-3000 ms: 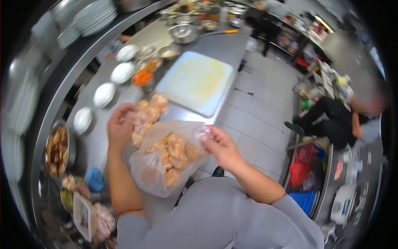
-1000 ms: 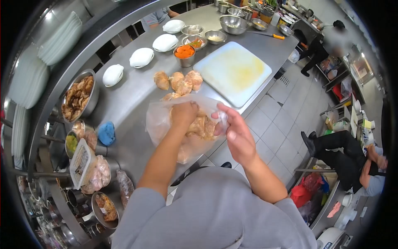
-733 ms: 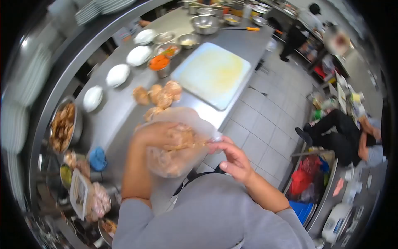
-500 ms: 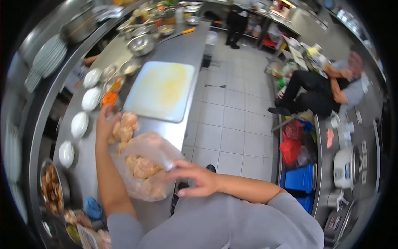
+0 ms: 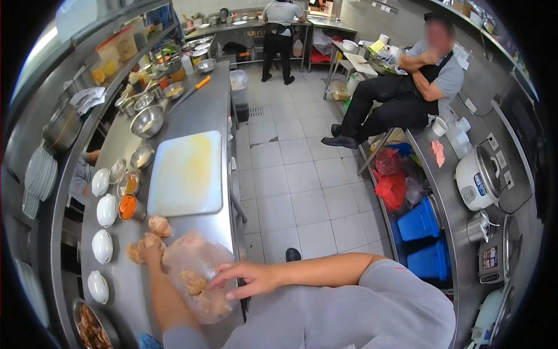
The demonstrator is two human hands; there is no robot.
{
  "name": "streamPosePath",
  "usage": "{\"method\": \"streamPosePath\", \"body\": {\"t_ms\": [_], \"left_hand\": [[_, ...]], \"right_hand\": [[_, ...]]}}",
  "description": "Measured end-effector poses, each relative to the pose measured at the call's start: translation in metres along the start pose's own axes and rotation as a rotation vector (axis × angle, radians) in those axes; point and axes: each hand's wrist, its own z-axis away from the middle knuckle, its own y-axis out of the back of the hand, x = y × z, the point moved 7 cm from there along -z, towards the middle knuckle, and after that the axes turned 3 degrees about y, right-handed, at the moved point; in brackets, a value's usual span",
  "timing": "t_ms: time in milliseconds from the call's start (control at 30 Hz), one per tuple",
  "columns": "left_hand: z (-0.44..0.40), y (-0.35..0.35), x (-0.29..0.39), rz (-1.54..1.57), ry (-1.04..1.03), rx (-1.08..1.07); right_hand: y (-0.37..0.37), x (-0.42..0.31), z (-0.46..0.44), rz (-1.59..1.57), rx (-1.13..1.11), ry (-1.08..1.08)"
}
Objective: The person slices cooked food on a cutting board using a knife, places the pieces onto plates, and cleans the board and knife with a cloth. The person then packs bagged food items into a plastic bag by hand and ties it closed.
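On the steel counter to the left, my left hand is closed around raw, seasoned-looking chicken pieces; its fingertips are partly hidden. One chicken piece lies just beyond it, another at its left side. A clear plastic bag rests beside my left wrist near the counter's edge, with more chicken inside. My right hand reaches over the bag's right side, fingers apart and fingertips at the plastic; whether they press on it is unclear.
A white cutting board lies farther up the counter. A metal cup of orange food and white dishes line the left. One person sits on the right counter; another stands at the back.
My left hand has gone from open beside the chicken to closed around pieces of it. My right hand stays by the bag. The head view has tilted up, showing more of the room.
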Motion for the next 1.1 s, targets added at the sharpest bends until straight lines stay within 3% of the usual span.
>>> {"method": "streamPosePath", "body": {"t_ms": [100, 167, 200, 267, 333, 400, 433, 500, 600, 700, 767, 833, 900, 933, 1000, 1100], "left_hand": [[-0.016, -0.013, -0.046, 0.264, 0.107, 0.005], [-0.049, -0.047, -0.093, 0.675, 0.147, 0.009], [-0.036, -0.033, -0.08, 0.665, 0.146, 0.015], [0.016, -0.019, -0.032, 1.082, 0.481, -0.318], [0.024, -0.028, -0.042, 1.256, 0.645, -0.637], [0.035, 0.002, -0.019, 1.382, 0.457, -0.616], [0.017, 0.001, -0.044, 1.483, 0.393, -0.513], [0.032, 0.045, -0.029, 1.549, 0.378, -0.445], [0.071, 0.135, 0.003, 1.505, 0.142, -0.468], [0.174, 0.213, 0.072, 1.504, 0.069, -0.5], [0.217, 0.217, 0.14, 1.321, -0.803, -0.857], [0.213, 0.143, -0.002, 0.83, -0.351, -0.295], [0.248, 0.119, 0.12, 0.825, -0.269, -0.661], [0.255, 0.096, 0.148, 0.68, -0.332, -0.682], [0.251, 0.046, 0.157, 0.286, -0.463, -0.481], [0.242, 0.012, 0.144, -0.013, -0.467, -0.28]], "right_hand": [[0.004, 0.01, -0.001, -0.191, 0.086, -0.065], [0.006, 0.023, 0.001, -0.506, 0.156, -0.183], [0.008, 0.027, 0.002, -0.515, 0.152, -0.177], [0.015, 0.026, 0.003, -0.412, 0.126, -0.074], [0.022, 0.017, 0.003, -0.401, 0.147, -0.034], [0.034, 0.008, -0.001, -0.349, 0.131, 0.039], [0.039, 0.008, -0.003, -0.324, 0.129, 0.079], [0.044, 0.014, -0.004, -0.374, 0.155, 0.021], [0.046, 0.022, -0.013, -0.436, 0.15, 0.004], [0.048, 0.018, -0.033, -0.419, 0.155, 0.109], [0.053, 0.021, -0.037, -0.418, 0.223, 0.093], [0.04, 0.019, -0.046, -0.429, 0.178, 0.072], [0.023, 0.006, -0.055, -0.436, 0.041, 0.03], [0.011, -0.003, -0.056, -0.432, -0.069, -0.001], [-0.005, -0.008, -0.061, -0.144, -0.195, 0.159], [-0.003, -0.002, -0.056, 0.107, -0.15, 0.137]]}}
